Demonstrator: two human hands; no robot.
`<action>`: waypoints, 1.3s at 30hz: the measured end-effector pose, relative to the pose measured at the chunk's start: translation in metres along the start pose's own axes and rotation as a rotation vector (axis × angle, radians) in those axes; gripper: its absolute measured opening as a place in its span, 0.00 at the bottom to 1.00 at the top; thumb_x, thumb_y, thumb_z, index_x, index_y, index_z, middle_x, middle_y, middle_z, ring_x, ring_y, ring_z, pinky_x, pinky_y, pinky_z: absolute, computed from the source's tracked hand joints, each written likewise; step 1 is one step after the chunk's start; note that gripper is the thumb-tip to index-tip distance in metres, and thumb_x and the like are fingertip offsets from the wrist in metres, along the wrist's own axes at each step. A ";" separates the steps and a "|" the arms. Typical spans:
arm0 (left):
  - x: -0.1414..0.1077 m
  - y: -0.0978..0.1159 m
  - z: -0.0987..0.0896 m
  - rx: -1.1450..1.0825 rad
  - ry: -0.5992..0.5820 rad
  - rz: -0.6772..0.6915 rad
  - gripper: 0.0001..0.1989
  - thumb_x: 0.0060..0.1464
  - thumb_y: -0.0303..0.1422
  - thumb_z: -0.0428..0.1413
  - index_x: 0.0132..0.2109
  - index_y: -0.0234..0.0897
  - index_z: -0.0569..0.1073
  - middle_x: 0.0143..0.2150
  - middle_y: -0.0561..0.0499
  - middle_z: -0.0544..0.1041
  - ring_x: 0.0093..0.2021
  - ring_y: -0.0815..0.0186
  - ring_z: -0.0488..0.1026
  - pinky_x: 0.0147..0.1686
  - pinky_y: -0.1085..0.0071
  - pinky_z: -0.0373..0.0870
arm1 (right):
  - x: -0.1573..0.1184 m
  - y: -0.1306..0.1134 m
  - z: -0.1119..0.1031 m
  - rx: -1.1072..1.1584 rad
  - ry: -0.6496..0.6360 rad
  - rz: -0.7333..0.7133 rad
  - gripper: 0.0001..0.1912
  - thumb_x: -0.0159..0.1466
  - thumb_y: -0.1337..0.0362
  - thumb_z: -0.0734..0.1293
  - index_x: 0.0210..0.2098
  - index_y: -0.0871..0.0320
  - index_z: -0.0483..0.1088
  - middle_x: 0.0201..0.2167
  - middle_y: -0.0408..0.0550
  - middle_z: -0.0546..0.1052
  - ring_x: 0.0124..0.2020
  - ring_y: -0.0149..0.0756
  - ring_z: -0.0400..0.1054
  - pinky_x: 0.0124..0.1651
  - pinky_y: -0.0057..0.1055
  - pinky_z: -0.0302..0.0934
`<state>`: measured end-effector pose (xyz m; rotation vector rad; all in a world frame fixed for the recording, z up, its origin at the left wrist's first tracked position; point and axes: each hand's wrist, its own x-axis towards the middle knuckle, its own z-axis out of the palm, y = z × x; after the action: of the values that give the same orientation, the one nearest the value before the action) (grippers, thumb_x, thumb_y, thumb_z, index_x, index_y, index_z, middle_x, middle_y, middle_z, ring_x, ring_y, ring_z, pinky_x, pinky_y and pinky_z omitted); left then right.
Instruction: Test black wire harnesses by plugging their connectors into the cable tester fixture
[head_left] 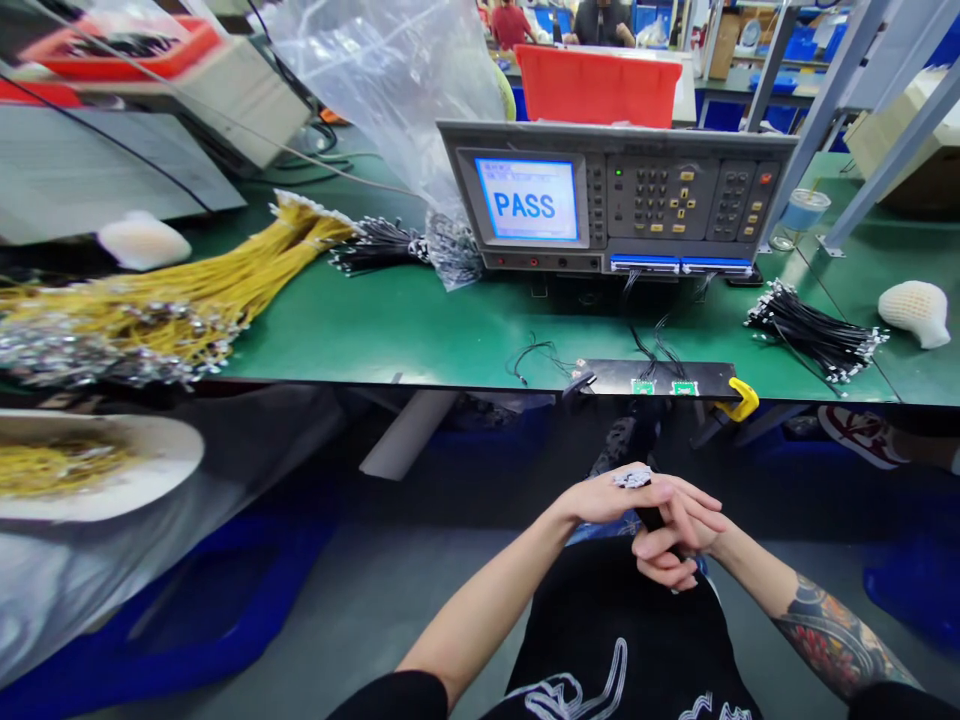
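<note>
Head view, angled down over both forearms. Left hand [607,497] and right hand [679,525] crossed together in front of a black printed T-shirt [600,640], well apart from the bench edge. Right fingers [660,545] curled tightly around a black wire bundle [652,518]. Pale connector ends [632,478] of that bundle splayed over the back of the left hand; left grip hidden, so impossible to tell. Tattoo [832,640] along the right forearm.

Ahead, a green bench mat [420,340] under a grey cable tester [619,195], "PASS" on its blue-and-white screen. Thin black leads [645,340] running down from the tester to a black test board [652,377], with a yellow clamp [739,400] at its right end. Farther right, a second black wire bundle [814,330] near a white foam piece [916,312]. Left of the tester, a third black bundle [379,248] beside a clear plastic bag [382,80], then a heap of yellow wires [150,310]. Lower left, more yellow wires in a white tray [67,455]. Beyond, a red crate [598,85] and two co-workers [559,22] at a far bench.
</note>
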<state>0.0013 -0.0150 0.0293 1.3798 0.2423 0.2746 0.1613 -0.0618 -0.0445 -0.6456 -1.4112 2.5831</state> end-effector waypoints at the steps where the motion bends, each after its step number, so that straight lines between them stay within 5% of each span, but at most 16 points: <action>1: 0.000 0.001 -0.002 0.003 -0.015 -0.002 0.36 0.58 0.67 0.52 0.32 0.40 0.85 0.46 0.41 0.87 0.61 0.49 0.77 0.60 0.59 0.72 | -0.002 -0.001 0.000 0.017 -0.095 0.040 0.33 0.59 0.37 0.72 0.16 0.51 0.57 0.09 0.37 0.58 0.11 0.26 0.48 0.15 0.28 0.49; 3: 0.002 -0.001 -0.007 0.004 -0.014 0.028 0.36 0.58 0.68 0.52 0.35 0.41 0.86 0.49 0.41 0.86 0.62 0.49 0.76 0.60 0.60 0.72 | -0.006 -0.003 0.000 0.020 -0.136 0.065 0.35 0.61 0.35 0.69 0.15 0.50 0.51 0.10 0.35 0.53 0.11 0.25 0.44 0.15 0.29 0.44; 5: 0.004 -0.011 -0.009 -0.012 0.097 0.082 0.35 0.57 0.67 0.55 0.44 0.40 0.86 0.54 0.40 0.85 0.63 0.48 0.76 0.62 0.58 0.71 | -0.009 -0.003 -0.001 -0.104 0.152 -0.045 0.34 0.65 0.38 0.66 0.16 0.50 0.51 0.12 0.35 0.52 0.13 0.26 0.45 0.18 0.30 0.42; 9: 0.007 -0.047 0.000 -0.022 0.586 0.156 0.40 0.51 0.60 0.67 0.62 0.39 0.78 0.66 0.35 0.77 0.68 0.45 0.71 0.67 0.51 0.65 | -0.014 -0.004 -0.007 -0.576 0.870 -0.269 0.20 0.71 0.51 0.61 0.25 0.53 0.64 0.19 0.43 0.65 0.22 0.35 0.59 0.28 0.33 0.53; 13: 0.019 -0.069 0.019 0.003 0.777 0.144 0.46 0.44 0.57 0.72 0.65 0.38 0.75 0.69 0.35 0.74 0.70 0.44 0.67 0.71 0.51 0.60 | -0.010 -0.006 -0.009 -0.936 1.115 -0.041 0.10 0.68 0.64 0.61 0.43 0.58 0.74 0.35 0.54 0.81 0.34 0.47 0.75 0.36 0.35 0.59; 18: 0.038 -0.065 0.023 -0.199 0.918 0.091 0.30 0.66 0.57 0.51 0.44 0.37 0.85 0.53 0.41 0.85 0.61 0.50 0.77 0.70 0.52 0.62 | 0.002 -0.007 -0.001 -1.079 1.181 0.209 0.15 0.68 0.68 0.62 0.49 0.61 0.77 0.41 0.63 0.84 0.40 0.54 0.79 0.41 0.39 0.64; 22: 0.031 -0.052 0.011 -0.220 0.695 0.084 0.30 0.66 0.55 0.51 0.30 0.39 0.84 0.46 0.42 0.87 0.63 0.48 0.75 0.71 0.52 0.59 | -0.008 -0.003 0.000 -0.900 1.114 -0.058 0.14 0.68 0.65 0.65 0.50 0.58 0.78 0.46 0.61 0.83 0.48 0.56 0.78 0.49 0.44 0.67; 24: 0.022 -0.045 0.005 -0.220 0.563 0.103 0.31 0.67 0.56 0.51 0.30 0.39 0.84 0.47 0.41 0.87 0.64 0.48 0.75 0.70 0.52 0.60 | -0.018 -0.001 -0.001 -0.739 0.985 -0.184 0.13 0.69 0.60 0.67 0.51 0.55 0.78 0.40 0.55 0.83 0.45 0.53 0.78 0.47 0.44 0.69; 27: 0.011 -0.034 -0.005 -0.202 0.398 0.163 0.34 0.68 0.58 0.49 0.32 0.37 0.85 0.47 0.39 0.87 0.62 0.46 0.76 0.68 0.52 0.63 | -0.029 0.004 -0.002 -0.426 0.714 -0.174 0.15 0.68 0.50 0.71 0.41 0.55 0.77 0.24 0.44 0.76 0.26 0.41 0.73 0.35 0.38 0.69; 32: -0.002 -0.020 -0.018 -0.095 0.185 0.118 0.35 0.70 0.57 0.47 0.39 0.34 0.87 0.49 0.37 0.86 0.54 0.49 0.79 0.57 0.58 0.71 | -0.017 0.016 0.007 -0.051 0.365 -0.134 0.34 0.61 0.31 0.70 0.20 0.52 0.59 0.14 0.34 0.57 0.16 0.26 0.48 0.21 0.28 0.46; 34: -0.005 -0.016 -0.020 -0.032 0.232 0.048 0.33 0.69 0.57 0.49 0.42 0.35 0.87 0.47 0.38 0.86 0.50 0.52 0.80 0.51 0.61 0.73 | -0.008 0.022 0.013 -0.108 0.441 -0.197 0.37 0.63 0.29 0.66 0.18 0.52 0.56 0.15 0.35 0.55 0.17 0.27 0.47 0.22 0.29 0.43; 39: -0.005 -0.030 -0.011 -0.014 0.607 -0.033 0.24 0.58 0.54 0.65 0.40 0.34 0.86 0.40 0.42 0.85 0.38 0.60 0.79 0.33 0.71 0.73 | 0.003 0.035 0.016 -0.481 0.939 -0.325 0.30 0.73 0.39 0.59 0.23 0.53 0.62 0.18 0.40 0.63 0.21 0.32 0.54 0.26 0.33 0.47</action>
<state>-0.0051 -0.0118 -0.0019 1.2479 0.7620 0.6643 0.1549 -0.0927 -0.0661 -1.3139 -1.5517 1.3395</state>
